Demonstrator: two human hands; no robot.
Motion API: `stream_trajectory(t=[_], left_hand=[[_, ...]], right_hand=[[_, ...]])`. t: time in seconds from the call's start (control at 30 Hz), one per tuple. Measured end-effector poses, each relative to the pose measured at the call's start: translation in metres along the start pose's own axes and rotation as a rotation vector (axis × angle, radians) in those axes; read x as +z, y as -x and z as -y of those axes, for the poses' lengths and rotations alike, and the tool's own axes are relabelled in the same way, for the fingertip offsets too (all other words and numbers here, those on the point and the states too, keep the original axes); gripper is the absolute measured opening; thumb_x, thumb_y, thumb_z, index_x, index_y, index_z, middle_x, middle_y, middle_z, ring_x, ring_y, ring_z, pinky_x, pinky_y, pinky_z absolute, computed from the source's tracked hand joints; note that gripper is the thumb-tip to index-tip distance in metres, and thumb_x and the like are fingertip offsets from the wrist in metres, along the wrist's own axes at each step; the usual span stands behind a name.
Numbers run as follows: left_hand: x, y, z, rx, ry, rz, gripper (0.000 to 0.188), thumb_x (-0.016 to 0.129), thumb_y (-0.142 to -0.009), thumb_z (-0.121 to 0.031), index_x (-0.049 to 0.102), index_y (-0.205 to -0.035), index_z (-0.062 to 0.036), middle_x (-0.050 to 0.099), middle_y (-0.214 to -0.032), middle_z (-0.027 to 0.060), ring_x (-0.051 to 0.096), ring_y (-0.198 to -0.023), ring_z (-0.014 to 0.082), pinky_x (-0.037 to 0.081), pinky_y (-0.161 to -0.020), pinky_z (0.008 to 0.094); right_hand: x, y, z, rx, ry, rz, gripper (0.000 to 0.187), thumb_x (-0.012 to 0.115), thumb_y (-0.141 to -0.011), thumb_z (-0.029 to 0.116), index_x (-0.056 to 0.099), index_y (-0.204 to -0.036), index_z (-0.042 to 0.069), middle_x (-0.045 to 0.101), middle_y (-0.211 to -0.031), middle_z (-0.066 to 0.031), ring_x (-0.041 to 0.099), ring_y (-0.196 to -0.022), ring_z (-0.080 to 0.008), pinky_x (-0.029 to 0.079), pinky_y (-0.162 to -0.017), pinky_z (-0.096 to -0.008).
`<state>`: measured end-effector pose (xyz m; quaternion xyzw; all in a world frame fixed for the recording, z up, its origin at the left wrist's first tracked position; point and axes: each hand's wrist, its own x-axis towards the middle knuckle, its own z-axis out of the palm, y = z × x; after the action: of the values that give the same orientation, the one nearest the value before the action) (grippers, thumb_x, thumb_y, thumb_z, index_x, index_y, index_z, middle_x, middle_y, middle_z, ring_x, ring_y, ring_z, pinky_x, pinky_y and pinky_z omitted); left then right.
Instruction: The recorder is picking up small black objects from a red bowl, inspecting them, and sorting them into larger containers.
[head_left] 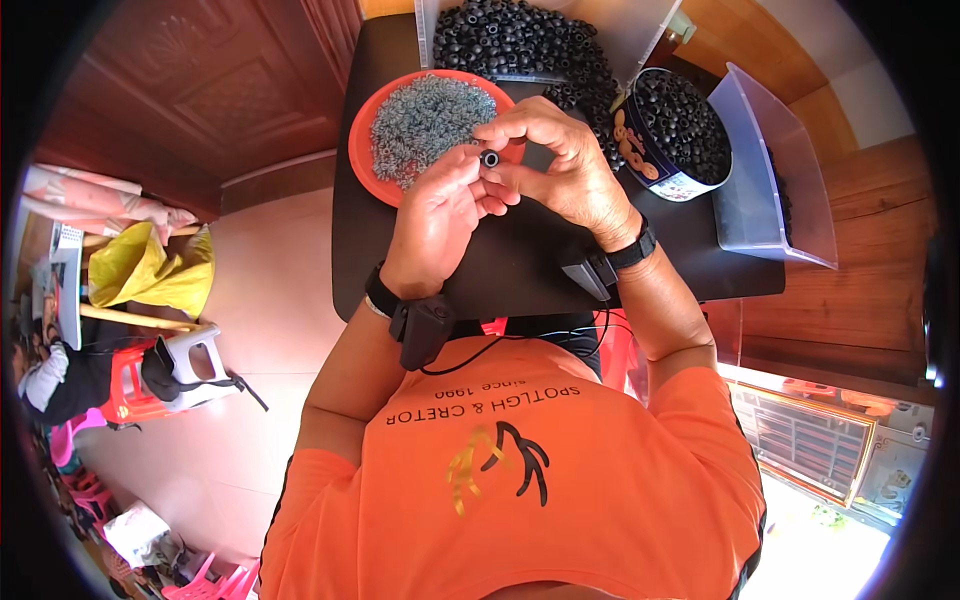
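Observation:
A small black ring-shaped part (489,158) with a pale hole sits between my fingertips, above the near edge of a red round tray (362,165). My left hand (440,215) holds it from the left with its fingertips, palm turned partly up. From the right, the thumb and forefinger of my right hand (570,165) close in around the same part, the thumb touching its lower side. Whether a smaller piece is also between the right fingertips is hidden. Many small, shiny, clear-grey pieces (430,120) fill the tray.
Behind the tray, a clear plastic bin (640,40) spills black parts (520,40) onto the dark table (600,280). To the right stand a round tin (655,175) of black parts and a translucent bin (750,225). A yellow bag (150,270) is at far left.

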<state>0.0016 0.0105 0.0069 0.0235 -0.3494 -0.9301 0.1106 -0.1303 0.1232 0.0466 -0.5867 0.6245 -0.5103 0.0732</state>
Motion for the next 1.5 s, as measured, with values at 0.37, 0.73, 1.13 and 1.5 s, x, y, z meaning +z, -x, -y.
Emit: stream_trajectory(t=[0.37, 0.73, 1.13, 1.5], left_hand=[[0.003, 0.001, -0.001, 0.073, -0.133, -0.061, 0.018, 0.049, -0.093, -0.019, 0.053, -0.102, -0.0041, 0.061, -0.092, 0.0065, 0.058, -0.087, 0.0157, 0.042, -0.08, 0.0283], [0.005, 0.002, 0.0, 0.125, -0.237, -0.057, 0.017, 0.05, -0.092, -0.02, 0.051, -0.099, -0.0038, 0.058, -0.093, 0.0061, 0.057, -0.086, 0.0158, 0.042, -0.08, 0.029], [0.003, 0.002, 0.0, 0.097, -0.12, 0.022, 0.027, 0.047, -0.095, -0.023, 0.056, -0.109, -0.0014, 0.059, -0.099, 0.0056, 0.056, -0.092, 0.0155, 0.042, -0.082, 0.0298], [-0.005, 0.001, 0.0, 0.127, -0.11, -0.044, 0.023, 0.048, -0.096, -0.021, 0.057, -0.103, -0.0012, 0.06, -0.097, 0.0058, 0.057, -0.089, 0.0167, 0.044, -0.081, 0.0317]], right_hand=[[-0.004, 0.001, -0.001, -0.106, 0.093, 0.024, 0.036, 0.078, -0.069, 0.004, 0.069, -0.103, 0.009, 0.066, -0.098, -0.0038, 0.06, -0.096, -0.0208, 0.049, -0.085, -0.0326], [-0.005, 0.004, -0.001, -0.094, 0.136, 0.025, 0.032, 0.079, -0.068, 0.005, 0.071, -0.098, 0.01, 0.065, -0.096, -0.0049, 0.06, -0.096, -0.0207, 0.049, -0.083, -0.0319], [-0.002, 0.004, -0.003, -0.144, 0.114, -0.027, 0.025, 0.081, -0.068, 0.009, 0.068, -0.09, 0.009, 0.065, -0.095, -0.0049, 0.06, -0.093, -0.0196, 0.049, -0.08, -0.0311], [-0.014, 0.0, -0.007, -0.127, 0.105, -0.055, 0.017, 0.077, -0.075, 0.009, 0.068, -0.089, 0.006, 0.066, -0.094, -0.0044, 0.061, -0.091, -0.0191, 0.047, -0.084, -0.0318]])
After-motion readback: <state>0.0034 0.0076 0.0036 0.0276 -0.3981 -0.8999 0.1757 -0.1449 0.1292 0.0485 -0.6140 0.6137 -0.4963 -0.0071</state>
